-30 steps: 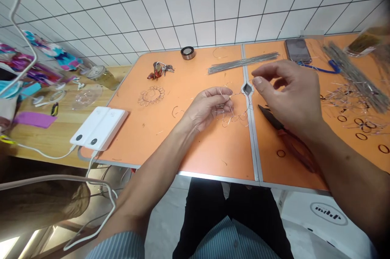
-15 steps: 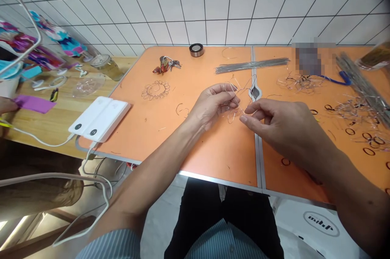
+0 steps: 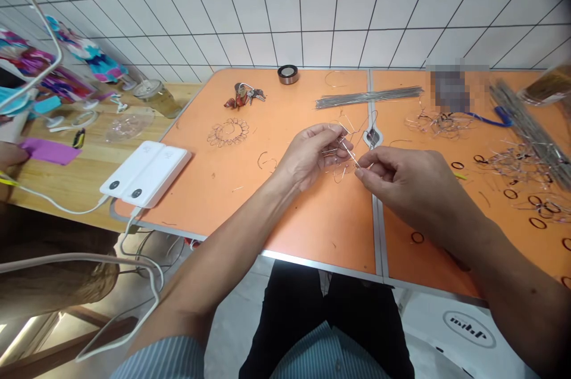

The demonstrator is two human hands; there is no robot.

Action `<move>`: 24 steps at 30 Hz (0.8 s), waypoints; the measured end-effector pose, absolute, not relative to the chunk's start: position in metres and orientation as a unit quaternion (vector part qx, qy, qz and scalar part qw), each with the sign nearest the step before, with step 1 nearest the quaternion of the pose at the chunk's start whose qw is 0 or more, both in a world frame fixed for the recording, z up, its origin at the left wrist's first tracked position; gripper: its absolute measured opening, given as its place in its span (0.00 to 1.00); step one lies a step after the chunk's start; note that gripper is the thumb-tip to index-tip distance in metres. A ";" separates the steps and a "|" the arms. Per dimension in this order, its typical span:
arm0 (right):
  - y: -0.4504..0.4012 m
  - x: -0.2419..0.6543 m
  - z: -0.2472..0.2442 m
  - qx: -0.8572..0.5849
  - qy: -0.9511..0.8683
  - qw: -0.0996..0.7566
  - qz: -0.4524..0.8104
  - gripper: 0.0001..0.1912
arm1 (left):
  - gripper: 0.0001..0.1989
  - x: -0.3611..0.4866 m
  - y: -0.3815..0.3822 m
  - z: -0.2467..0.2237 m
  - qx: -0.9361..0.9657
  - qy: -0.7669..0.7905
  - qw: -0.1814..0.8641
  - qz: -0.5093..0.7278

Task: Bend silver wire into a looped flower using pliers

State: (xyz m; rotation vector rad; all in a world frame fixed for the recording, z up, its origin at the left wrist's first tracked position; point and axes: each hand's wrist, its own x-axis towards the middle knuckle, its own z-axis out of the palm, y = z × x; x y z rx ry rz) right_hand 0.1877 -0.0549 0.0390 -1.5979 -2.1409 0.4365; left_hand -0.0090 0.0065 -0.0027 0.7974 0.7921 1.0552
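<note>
Thin looped wire (image 3: 342,172) hangs about the fingers of my left hand (image 3: 322,147), which is closed on it above the orange table (image 3: 312,236). My right hand (image 3: 401,179) pinches the end of a straight, shiny wire piece (image 3: 350,152) between thumb and forefinger. That piece slants up and left to the left fingertips. Fine strands rise past the fingers toward the table's seam. How the wires join inside the left fingers is hidden. A flower-shaped wire ring (image 3: 228,132) lies flat to the left.
Bundled straight wires (image 3: 369,97) lie at the back, near a roll of tape (image 3: 288,74) and keys (image 3: 245,96). Tangled wire (image 3: 513,165) and dark rings (image 3: 537,223) are scattered right. White power banks (image 3: 145,174) sit at the left edge. Another person's hand (image 3: 11,154) is far left.
The straight wire piece between my hands now shows more plainly, slanting from the left fingertips to the right pinch. My right hand has shifted very slightly; the left stays nearly in place.
</note>
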 end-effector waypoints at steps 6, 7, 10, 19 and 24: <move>-0.054 0.190 0.039 -0.574 -0.773 0.222 0.153 0.07 | 0.11 -0.010 0.007 -0.004 0.359 0.366 0.715 0.475; -0.054 0.190 0.040 -0.574 -0.772 0.222 0.156 0.07 | 0.10 -0.010 0.007 -0.004 0.358 0.364 0.716 0.476; -0.055 0.190 0.042 -0.576 -0.771 0.216 0.163 0.07 | 0.09 -0.010 0.007 -0.003 0.356 0.356 0.718 0.480; -0.057 0.190 0.045 -0.575 -0.774 0.209 0.161 0.09 | 0.10 -0.011 0.008 -0.005 0.365 0.354 0.716 0.479; -0.057 0.190 0.046 -0.582 -0.772 0.205 0.155 0.09 | 0.09 -0.011 0.008 -0.005 0.367 0.357 0.713 0.479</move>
